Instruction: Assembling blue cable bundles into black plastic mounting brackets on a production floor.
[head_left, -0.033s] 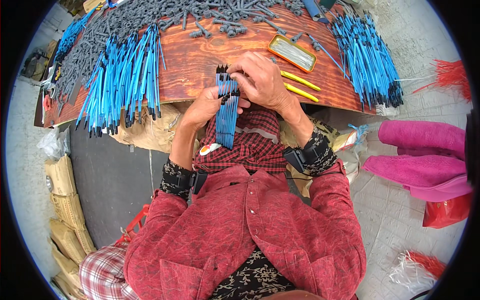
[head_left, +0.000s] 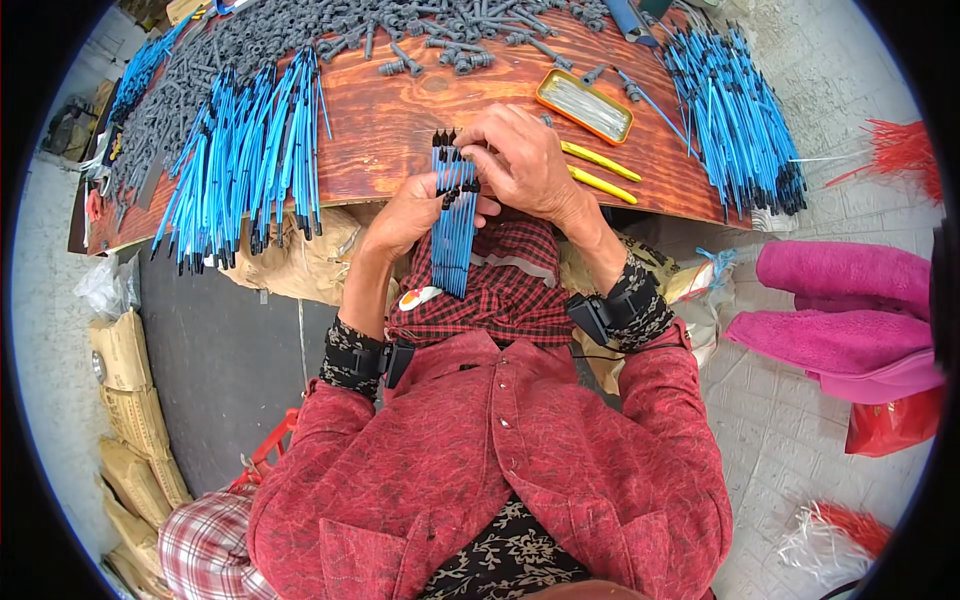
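Over the table's near edge, my left hand (head_left: 406,216) is closed round a flat bundle of thin blue tubes (head_left: 453,245) with black fittings. The tubes hang down toward my lap, and their black tips point up to the far side. My right hand (head_left: 515,160) pinches at the upper right of the same bundle, thumb and forefinger together by the black tips. What lies exactly between those fingertips is too small to make out. Just right of that hand are the yellow handles of a pair of pliers (head_left: 602,186), whose head is hidden.
On the wooden table (head_left: 380,130) lie a heap of grey plastic fittings (head_left: 290,30), blue tubes (head_left: 250,150) at the left edge and more blue tubes (head_left: 730,110) at right. An orange-rimmed tin (head_left: 585,104) holds thin pale pins. Pink cloth (head_left: 850,310) hangs at far right.
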